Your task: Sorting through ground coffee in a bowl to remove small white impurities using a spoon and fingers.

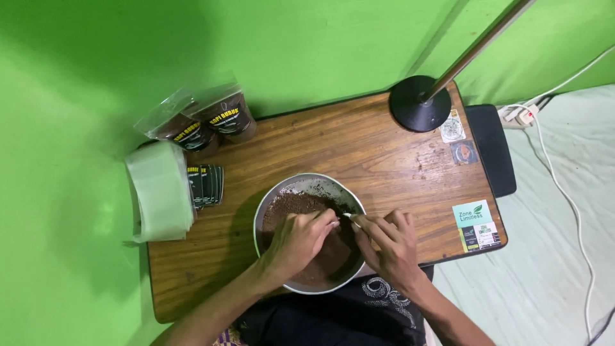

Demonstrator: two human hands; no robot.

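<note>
A round metal bowl (266, 208) is seen at the near edge of a small wooden table (359, 150), part-filled with brown powder (291, 205) heaped toward its far-left side. Both hands are held over the bowl's right half. The left hand (301, 242) is curled, fingers drawn together toward the thumb around something small; what is gripped cannot be made out. The right hand (387, 247) is likewise closed, its fingertips pinched on a small pale object (348, 216) (possibly a spoon or the mouth of a clear packet; too small to tell). This object lies between the two hands, its long axis running roughly left to right, and it is reached about equally by both, the fingertips nearly meeting over it. The powder lies directly beneath and to the left of the grip.

At the table's far-left corner two filled clear pouches (214, 118) are noted, with a stack of empty clear bags (160, 192) just beside a fan of dark labels (206, 184). A black lamp base (419, 102) stands at the far-right corner.
</note>
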